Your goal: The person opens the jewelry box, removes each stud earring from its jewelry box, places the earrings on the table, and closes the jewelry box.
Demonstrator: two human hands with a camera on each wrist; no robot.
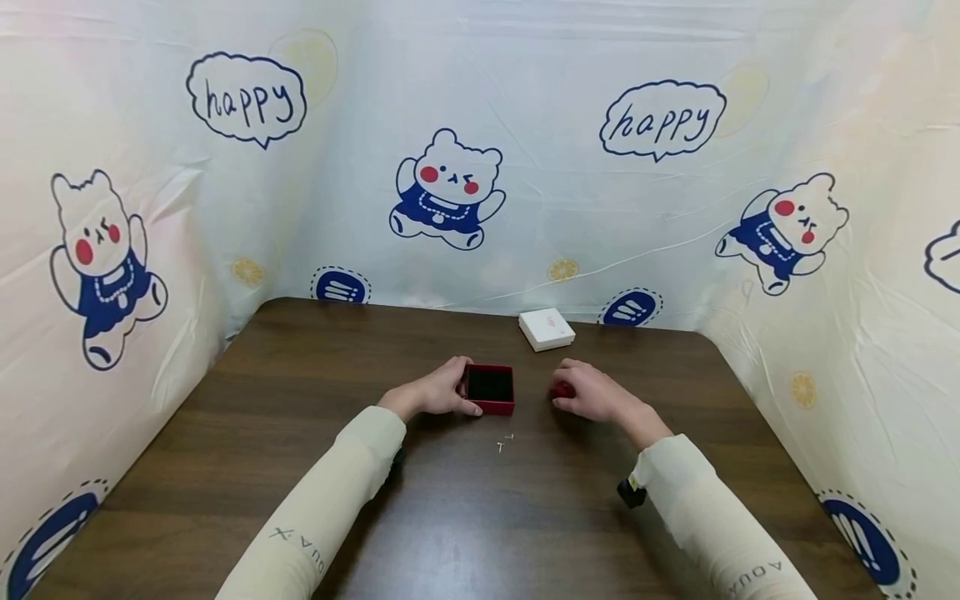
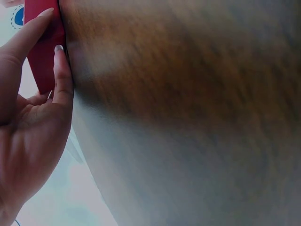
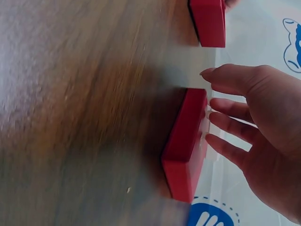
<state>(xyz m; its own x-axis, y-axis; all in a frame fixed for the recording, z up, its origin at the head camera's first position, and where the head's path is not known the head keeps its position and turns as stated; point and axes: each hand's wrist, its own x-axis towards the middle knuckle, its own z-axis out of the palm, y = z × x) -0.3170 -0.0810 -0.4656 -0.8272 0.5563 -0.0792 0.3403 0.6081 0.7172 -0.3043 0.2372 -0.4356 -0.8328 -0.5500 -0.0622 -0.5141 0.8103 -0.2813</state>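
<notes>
My left hand (image 1: pixel 441 390) grips the left side of a small red box (image 1: pixel 497 408) standing on the table, its top uncovered and its inside lined black. In the left wrist view the thumb and fingers (image 2: pixel 62 77) lie along the red wall. Over a second red piece (image 1: pixel 562 389), which looks like the box's lid, is my right hand (image 1: pixel 596 393). From the right wrist, this red lid (image 3: pixel 181 146) rests on the table, with the slightly bent fingers (image 3: pixel 230 123) spread right at its upper face. Two tiny pale pins (image 1: pixel 501 447) lie in front of the box.
A flat white box (image 1: pixel 547 329) with faint lettering sits behind, near the far edge of the dark wooden table (image 1: pixel 450 517). Printed fabric (image 1: pixel 525 100) hangs round the table's back and sides.
</notes>
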